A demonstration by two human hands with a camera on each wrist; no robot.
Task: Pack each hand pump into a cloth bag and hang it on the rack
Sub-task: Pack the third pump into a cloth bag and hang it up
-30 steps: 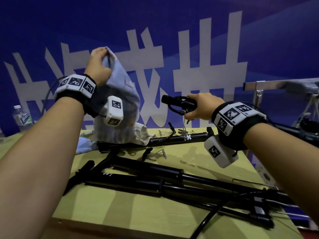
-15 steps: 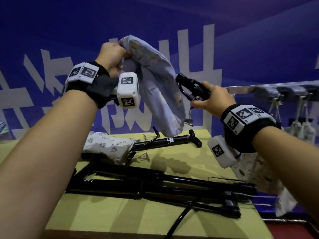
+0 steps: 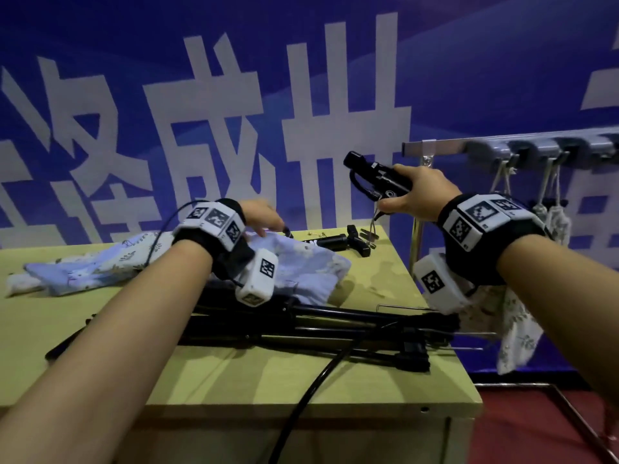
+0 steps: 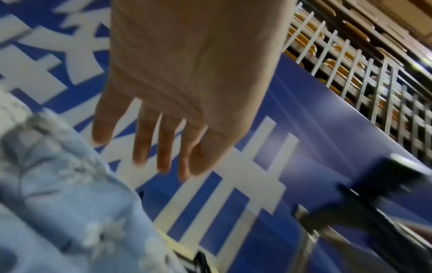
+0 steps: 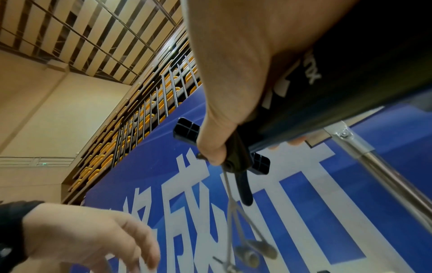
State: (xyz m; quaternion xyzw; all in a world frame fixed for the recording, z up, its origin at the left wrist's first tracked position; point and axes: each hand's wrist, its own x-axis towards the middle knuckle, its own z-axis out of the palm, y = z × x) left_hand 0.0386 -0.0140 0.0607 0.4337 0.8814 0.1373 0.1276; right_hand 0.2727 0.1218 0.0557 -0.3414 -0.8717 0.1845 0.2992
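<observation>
A light-blue flowered cloth bag (image 3: pixel 301 266) lies crumpled on the yellow-green table (image 3: pixel 335 383), partly over several black hand pumps (image 3: pixel 318 324). My left hand (image 3: pixel 268 226) hovers over the bag's far edge with fingers (image 4: pixel 142 140) straight and spread, holding nothing; the bag (image 4: pixel 58 194) sits below and beside them. My right hand (image 3: pixel 398 192) is raised near the rack (image 3: pixel 435 147) and grips a black hand pump (image 3: pixel 371 174) by its body (image 5: pixel 350 83). Thin wire parts dangle from that pump.
Another pump (image 3: pixel 338 242) lies at the table's back edge, and a second patterned bag (image 3: pixel 83 266) at the left. Filled bags (image 3: pixel 552 222) hang from the rack's hooks on the right, one (image 3: pixel 516 329) low beside the table's edge. A black hose (image 3: pixel 301 396) runs off the front.
My left hand let go of the blue bag, which dropped from the air onto the table and pumps. That hand came down and opened. My right hand still holds the pump.
</observation>
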